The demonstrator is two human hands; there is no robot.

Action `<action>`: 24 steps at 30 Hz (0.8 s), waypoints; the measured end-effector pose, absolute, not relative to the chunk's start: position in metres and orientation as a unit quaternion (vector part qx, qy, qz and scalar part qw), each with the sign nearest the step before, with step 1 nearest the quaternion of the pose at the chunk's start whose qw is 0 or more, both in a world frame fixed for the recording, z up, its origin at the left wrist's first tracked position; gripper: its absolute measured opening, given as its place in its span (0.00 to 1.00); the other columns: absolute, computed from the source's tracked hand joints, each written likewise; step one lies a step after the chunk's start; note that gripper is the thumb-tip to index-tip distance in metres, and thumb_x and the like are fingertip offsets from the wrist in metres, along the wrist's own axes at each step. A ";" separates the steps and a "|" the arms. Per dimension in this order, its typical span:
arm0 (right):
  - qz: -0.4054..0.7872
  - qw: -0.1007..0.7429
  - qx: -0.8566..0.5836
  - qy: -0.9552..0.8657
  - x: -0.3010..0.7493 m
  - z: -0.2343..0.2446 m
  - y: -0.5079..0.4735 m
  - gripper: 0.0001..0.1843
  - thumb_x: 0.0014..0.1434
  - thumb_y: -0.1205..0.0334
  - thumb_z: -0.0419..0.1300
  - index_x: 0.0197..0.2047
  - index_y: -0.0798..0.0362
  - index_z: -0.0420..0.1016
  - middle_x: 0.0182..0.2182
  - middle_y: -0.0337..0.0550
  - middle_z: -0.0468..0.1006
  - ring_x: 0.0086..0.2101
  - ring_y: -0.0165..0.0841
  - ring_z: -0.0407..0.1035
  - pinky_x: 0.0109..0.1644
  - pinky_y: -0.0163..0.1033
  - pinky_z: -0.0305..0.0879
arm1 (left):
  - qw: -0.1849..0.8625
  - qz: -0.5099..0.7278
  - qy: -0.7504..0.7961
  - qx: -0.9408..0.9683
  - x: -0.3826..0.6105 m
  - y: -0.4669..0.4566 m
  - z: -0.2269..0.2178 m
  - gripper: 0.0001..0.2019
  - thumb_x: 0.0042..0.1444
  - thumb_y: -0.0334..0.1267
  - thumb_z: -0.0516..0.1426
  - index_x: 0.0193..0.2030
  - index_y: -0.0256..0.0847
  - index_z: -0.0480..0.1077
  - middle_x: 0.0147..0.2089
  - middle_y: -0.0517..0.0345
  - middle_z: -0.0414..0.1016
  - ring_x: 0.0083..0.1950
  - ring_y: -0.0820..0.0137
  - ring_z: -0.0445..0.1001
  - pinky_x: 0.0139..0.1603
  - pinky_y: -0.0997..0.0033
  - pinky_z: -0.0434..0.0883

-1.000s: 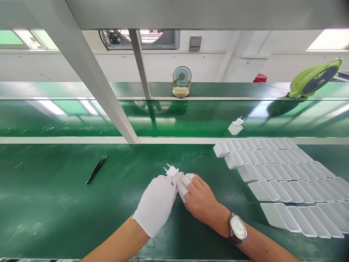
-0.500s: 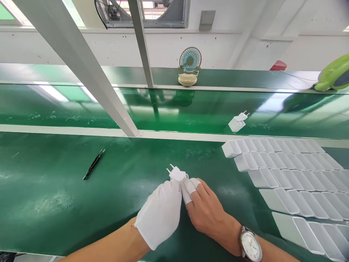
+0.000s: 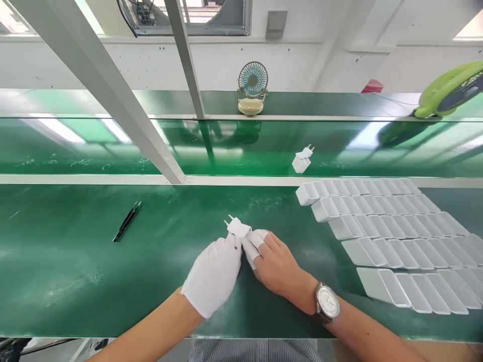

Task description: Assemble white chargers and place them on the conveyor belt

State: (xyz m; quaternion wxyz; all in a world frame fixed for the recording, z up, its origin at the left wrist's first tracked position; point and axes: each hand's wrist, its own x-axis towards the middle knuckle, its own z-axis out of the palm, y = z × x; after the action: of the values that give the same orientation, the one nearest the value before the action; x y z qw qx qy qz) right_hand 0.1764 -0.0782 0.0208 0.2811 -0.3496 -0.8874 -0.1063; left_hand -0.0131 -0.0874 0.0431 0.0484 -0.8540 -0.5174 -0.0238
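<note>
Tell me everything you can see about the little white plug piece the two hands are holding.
The white plug piece is small, looks like glossy plastic, and has two round metal pins pointing up and to the left, away from the person. It is held just above the green table, pinched from both sides: the gloved left hand grips its near left edge, and the right hand, wearing white finger cots, holds its right side. Its underside is hidden.

Factory assembly line. Evidence: long green desk (image 3: 75,281) with a glossy green conveyor belt (image 3: 113,148) behind it; rows of identical white plastic casings (image 3: 392,226); a plug adapter (image 3: 302,161) lying on the belt; wall ventilation fan (image 3: 188,15); metal frame struts (image 3: 98,85).
</note>
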 end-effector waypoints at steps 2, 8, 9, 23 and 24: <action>-0.091 0.290 -0.354 -0.884 0.179 0.021 -0.080 0.12 0.59 0.76 0.55 0.34 0.56 0.78 0.37 0.54 0.74 0.40 0.44 0.67 0.46 0.52 0.73 | 0.049 -0.025 -0.504 -0.862 -0.015 -0.087 0.050 0.13 0.65 0.28 0.49 0.50 0.39 0.71 0.32 0.54 0.71 0.30 0.64 0.69 0.32 0.63 0.64; -0.040 0.333 -0.444 -0.831 0.186 0.023 -0.078 0.20 0.66 0.68 0.59 0.60 0.57 0.73 0.47 0.56 0.76 0.47 0.45 0.70 0.49 0.52 0.74 | -0.045 -0.146 -0.495 -0.855 -0.022 -0.071 0.079 0.09 0.66 0.41 0.55 0.38 0.42 0.74 0.37 0.54 0.76 0.41 0.61 0.72 0.42 0.60 0.69; -0.032 0.330 -0.450 -0.829 0.186 0.023 -0.077 0.20 0.67 0.66 0.60 0.61 0.56 0.72 0.48 0.56 0.76 0.47 0.45 0.70 0.50 0.53 0.74 | -0.074 -0.173 -0.492 -0.850 -0.022 -0.066 0.081 0.06 0.64 0.40 0.58 0.41 0.43 0.74 0.40 0.55 0.76 0.44 0.61 0.72 0.46 0.60 0.69; -0.027 0.331 -0.418 -0.845 0.180 0.021 -0.068 0.16 0.68 0.66 0.59 0.58 0.57 0.72 0.47 0.55 0.78 0.49 0.44 0.72 0.53 0.52 0.74 | -0.402 -0.334 -0.476 -0.707 -0.035 -0.038 0.033 0.20 0.64 0.36 0.55 0.63 0.44 0.64 0.52 0.53 0.73 0.52 0.66 0.76 0.56 0.57 0.75; -0.011 0.326 -0.422 -0.846 0.181 0.021 -0.068 0.17 0.68 0.66 0.59 0.59 0.56 0.72 0.48 0.54 0.77 0.49 0.44 0.72 0.54 0.52 0.74 | -0.417 -0.330 -0.477 -0.700 -0.035 -0.039 0.033 0.18 0.64 0.36 0.55 0.61 0.44 0.66 0.51 0.53 0.73 0.50 0.66 0.76 0.54 0.58 0.76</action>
State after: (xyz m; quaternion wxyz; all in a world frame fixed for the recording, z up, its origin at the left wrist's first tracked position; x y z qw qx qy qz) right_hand 0.1807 -0.0679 0.0214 0.3260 -0.4223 -0.8458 -0.0111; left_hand -0.0353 -0.0386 0.0332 -0.4168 -0.7001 -0.4769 -0.3297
